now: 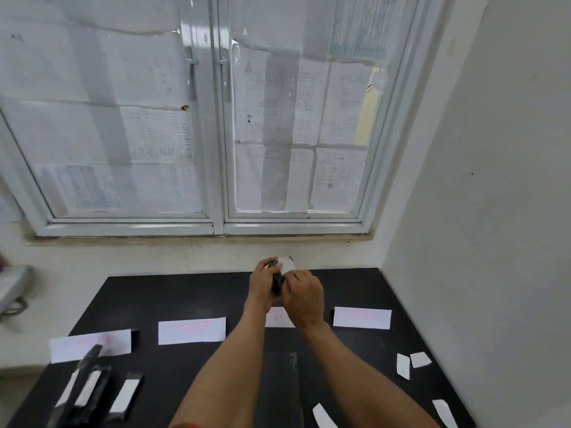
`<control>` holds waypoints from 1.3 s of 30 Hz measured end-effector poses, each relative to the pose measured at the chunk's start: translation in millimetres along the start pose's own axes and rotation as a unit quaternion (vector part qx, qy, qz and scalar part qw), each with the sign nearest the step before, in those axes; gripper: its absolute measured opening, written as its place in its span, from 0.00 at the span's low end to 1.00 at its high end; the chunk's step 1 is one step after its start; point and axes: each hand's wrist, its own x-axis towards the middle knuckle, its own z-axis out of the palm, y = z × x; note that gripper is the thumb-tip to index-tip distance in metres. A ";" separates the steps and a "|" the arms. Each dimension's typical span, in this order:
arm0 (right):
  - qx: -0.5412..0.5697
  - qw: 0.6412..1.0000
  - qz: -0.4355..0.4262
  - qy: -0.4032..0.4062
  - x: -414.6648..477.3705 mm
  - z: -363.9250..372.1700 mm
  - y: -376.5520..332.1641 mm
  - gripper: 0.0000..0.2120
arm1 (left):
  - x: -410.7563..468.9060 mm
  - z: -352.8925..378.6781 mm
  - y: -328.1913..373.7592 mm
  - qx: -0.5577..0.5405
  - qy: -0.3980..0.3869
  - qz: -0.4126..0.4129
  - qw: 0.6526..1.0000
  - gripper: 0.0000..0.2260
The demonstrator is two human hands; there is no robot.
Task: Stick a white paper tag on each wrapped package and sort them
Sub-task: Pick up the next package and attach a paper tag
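- Left hand (262, 282) grips the wrapped package (277, 284), right hand (304, 299) pinches the white tag (285, 263) on it.
- Tagged packages (92, 390) lie on the tabletop (185, 291), down-left of the hands.

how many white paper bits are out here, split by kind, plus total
big cards with pink writing: 4
loose small tags: 4
stuck tags on the packages at lower left: 3
tag at the held package: 1
total: 12
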 end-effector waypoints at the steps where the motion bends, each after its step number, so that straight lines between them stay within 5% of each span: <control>1: 0.001 1.000 0.002 0.002 -0.3 0.4 -1.1 0.17 | -0.3 -0.7 0.3 0.000 0.001 0.005 1.000 0.09; 9: 0.010 1.000 -0.011 0.023 -0.3 -0.7 -9.7 0.19 | -7.6 -6.9 0.9 0.013 -0.012 0.020 1.000 0.11; 14: -0.005 0.998 -0.054 -0.010 -3.3 4.8 -1.8 0.06 | -8.6 -10.3 1.6 0.017 -0.017 0.014 1.000 0.12; 20: -0.027 0.992 -0.125 -0.019 -5.0 1.7 9.4 0.17 | -5.2 -15.5 2.6 0.011 -0.034 -0.004 0.999 0.12; 29: -0.020 0.988 -0.154 -0.016 -14.3 6.4 18.5 0.14 | -3.5 -15.1 9.8 -0.004 -0.061 0.003 0.998 0.16; 33: -0.034 0.989 -0.141 -0.031 -23.1 6.2 23.1 0.17 | -0.9 -18.6 14.7 -0.033 -0.083 -0.009 0.996 0.20; 39: 0.112 0.992 0.033 -0.049 -15.2 0.7 25.6 0.19 | -1.6 -24.6 17.3 -0.035 -0.144 -0.059 0.987 0.26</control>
